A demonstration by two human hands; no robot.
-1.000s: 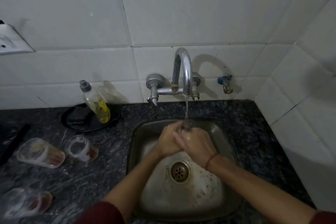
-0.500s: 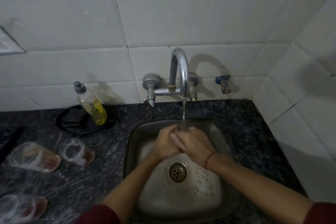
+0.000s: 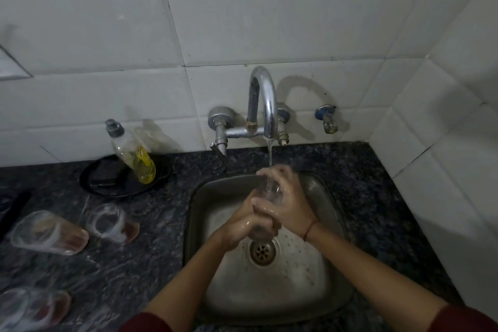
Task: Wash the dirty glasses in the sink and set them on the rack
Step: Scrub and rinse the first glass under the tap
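Counter right of the sink point(image 3: 334, 272) lies open; lying glasses point(image 3: 48, 233) and soap bottle point(image 3: 134, 156) crowd the left

Pretty dim shot overall, kind of grey-green and murky. Light seemed to come from above and to the left, since the tap point(image 3: 262, 105) threw a soft shadow to its right on the tiled wall point(image 3: 242, 21), and the soap bottle point(image 3: 133, 153) did the same. The right wall had a big dark patch. Tile lines bowed near the edges, so wide-angle distortion was obvious. The glasses on the counter point(image 3: 48, 232) looked smeared, maybe motion blur. Wet skin on the hands point(image 3: 269, 210) caught small glints.
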